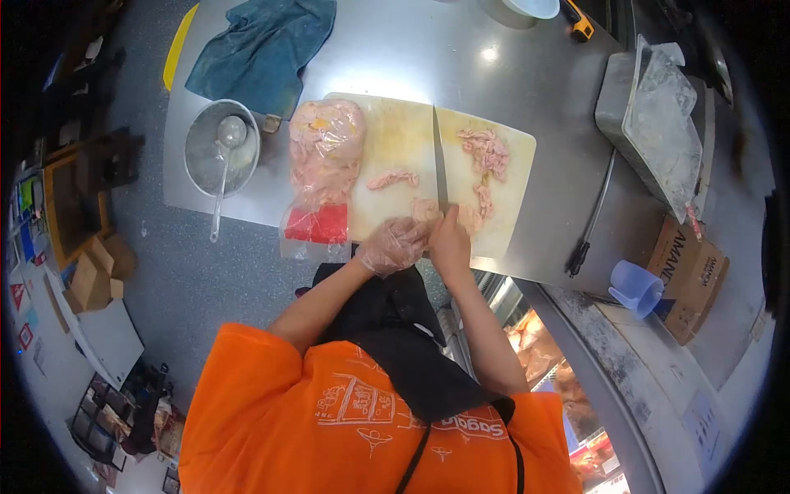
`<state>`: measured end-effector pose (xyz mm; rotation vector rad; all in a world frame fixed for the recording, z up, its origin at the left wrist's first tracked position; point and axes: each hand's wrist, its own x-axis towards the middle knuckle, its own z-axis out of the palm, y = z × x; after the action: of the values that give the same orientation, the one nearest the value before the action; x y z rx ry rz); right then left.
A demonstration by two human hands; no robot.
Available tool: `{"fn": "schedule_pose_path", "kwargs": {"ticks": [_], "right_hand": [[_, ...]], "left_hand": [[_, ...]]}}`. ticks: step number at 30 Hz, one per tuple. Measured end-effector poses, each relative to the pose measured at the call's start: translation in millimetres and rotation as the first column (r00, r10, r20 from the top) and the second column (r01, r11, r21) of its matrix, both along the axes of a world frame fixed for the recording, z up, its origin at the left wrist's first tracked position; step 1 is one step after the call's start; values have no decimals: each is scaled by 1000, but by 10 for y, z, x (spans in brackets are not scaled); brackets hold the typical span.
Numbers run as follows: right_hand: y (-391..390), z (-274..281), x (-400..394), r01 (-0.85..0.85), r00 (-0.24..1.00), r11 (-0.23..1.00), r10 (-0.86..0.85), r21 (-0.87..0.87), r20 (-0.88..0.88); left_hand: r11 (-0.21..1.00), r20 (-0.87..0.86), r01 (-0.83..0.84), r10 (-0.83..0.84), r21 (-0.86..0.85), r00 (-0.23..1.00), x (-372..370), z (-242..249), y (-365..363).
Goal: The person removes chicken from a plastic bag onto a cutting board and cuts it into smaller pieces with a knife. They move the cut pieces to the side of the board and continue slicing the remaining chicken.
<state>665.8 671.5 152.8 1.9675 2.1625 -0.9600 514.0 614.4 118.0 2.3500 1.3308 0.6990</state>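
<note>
My right hand [450, 245] is closed round the handle of a long knife [439, 156], its blade pointing away from me over a white cutting board [387, 123]. My left hand [393, 245], in a clear plastic glove, is closed at the board's near edge, its fingers on a piece of raw meat [425, 207] beside the blade. Another strip of raw meat [393, 179] lies left of the knife. On the right sits a pile of cut meat [485, 152]. A clear bag of raw meat [325, 152] with a red label overlaps the board's left side.
A metal bowl [193, 156] with a ladle [222, 177] stands left, below a blue-green cloth [263, 53]. To the right are a sharpening steel [594, 214], a metal pan with plastic film [658, 107], a blue jug [635, 286] and a cardboard box [687, 280].
</note>
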Motion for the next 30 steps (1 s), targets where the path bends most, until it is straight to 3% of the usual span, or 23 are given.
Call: {"fn": "schedule_pose_path", "kwargs": {"ticks": [3, 6, 9, 11, 13, 16, 18, 20, 22, 25, 27, 29, 30], "right_hand": [[-297, 202, 180, 36, 998, 991, -28, -127, 64], [-582, 385, 277, 127, 992, 983, -129, -132, -4], [-985, 259, 408, -4, 1000, 994, 6, -108, 18], [-1033, 301, 392, 19, 1000, 994, -19, -108, 1], [-1055, 348, 377, 29, 995, 987, -14, -159, 98], [-1231, 256, 416, 37, 997, 993, -30, -113, 67], [-1077, 31, 367, 22, 996, 994, -12, -106, 94], [-488, 103, -89, 57, 995, 991, -46, -120, 94], [45, -26, -356, -8, 999, 1000, 8, 12, -37], [255, 20, -513, -9, 998, 999, 12, -44, 69], [141, 63, -461, 2, 999, 999, 0, -40, 52], [-66, 36, -274, 39, 992, 999, -35, 32, -124], [-125, 121, -190, 47, 983, 999, -50, -20, -178]], "left_hand": [[992, 32, 50, -47, -119, 998, -40, -41, -6], [995, 82, 53, -46, -85, 996, -81, -144, -12], [995, 99, 71, -63, -75, 993, -115, -95, -1], [997, 110, 47, -53, 56, 992, -110, -210, -39], [999, 104, 29, -31, 23, 994, -127, -234, -111], [998, 104, 3, -9, 55, 995, -155, -206, -82], [996, 106, -18, 8, 88, 994, -130, -249, -109], [999, 130, 43, -38, -30, 991, -102, -354, -141], [998, 100, 66, -64, -11, 993, -133, -366, -116], [992, 119, 22, -36, 121, 992, -174, -145, -18], [996, 107, 86, -84, -14, 991, -115, -341, -110], [993, 84, 82, -89, 82, 992, -180, -156, -98], [1000, 128, 31, -31, 2, 991, -192, -92, -97]]}}
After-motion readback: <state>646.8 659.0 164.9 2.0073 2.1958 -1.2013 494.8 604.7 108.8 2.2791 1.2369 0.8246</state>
